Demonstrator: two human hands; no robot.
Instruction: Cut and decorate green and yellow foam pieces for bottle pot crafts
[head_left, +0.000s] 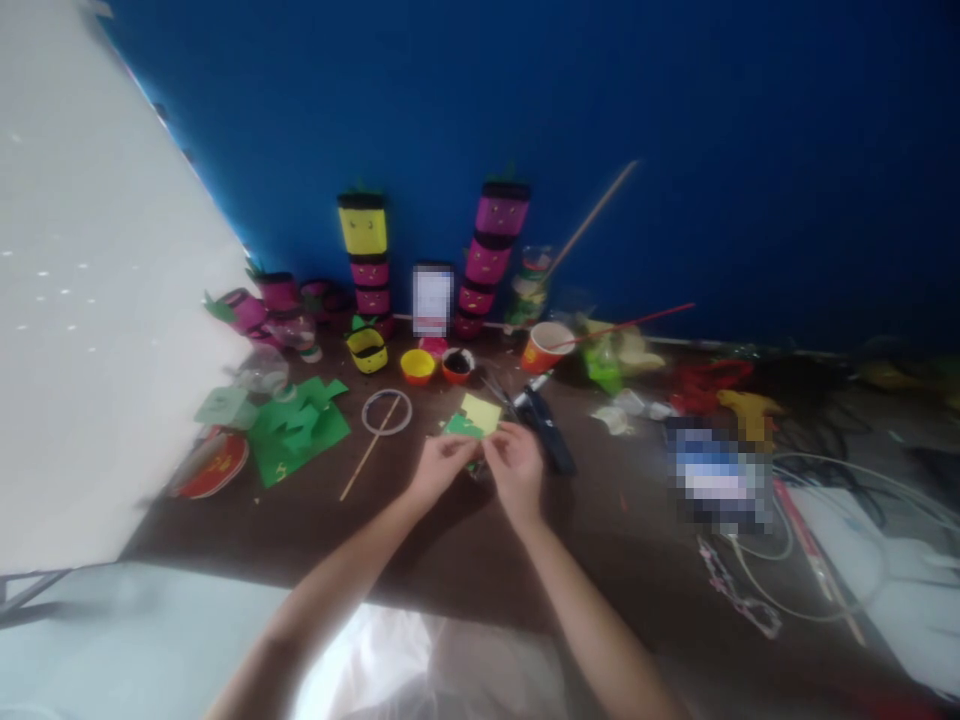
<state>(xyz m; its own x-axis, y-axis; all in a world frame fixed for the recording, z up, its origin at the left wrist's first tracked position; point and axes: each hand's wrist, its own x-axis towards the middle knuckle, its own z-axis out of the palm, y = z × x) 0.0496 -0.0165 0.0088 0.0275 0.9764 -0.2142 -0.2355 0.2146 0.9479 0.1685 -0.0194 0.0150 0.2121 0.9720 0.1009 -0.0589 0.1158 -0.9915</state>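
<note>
My left hand (444, 463) and my right hand (517, 468) meet over the table, fingers bent and pinched together. Between them is a small green paper piece (461, 427), its edge at my left fingertips. A pale yellow paper piece (484, 412) overlaps it, with my right fingertips at its lower corner. Blur hides exactly how the two pieces are joined. Just beyond the hands lie scissors (498, 387), partly covered, and a dark, long object (546, 428). Farther back stand a small cup of yellow paint (418, 367) and one with black contents (457, 364).
Cut green paper (300, 430) lies left, near a tape ring (387, 412) and a thin wooden stick (364, 462). Stacked purple faced cups (491, 262) and a phone (433, 300) stand at the wall. Rightward are a paper cup (549, 347) and a blurred device (720, 475) with cables.
</note>
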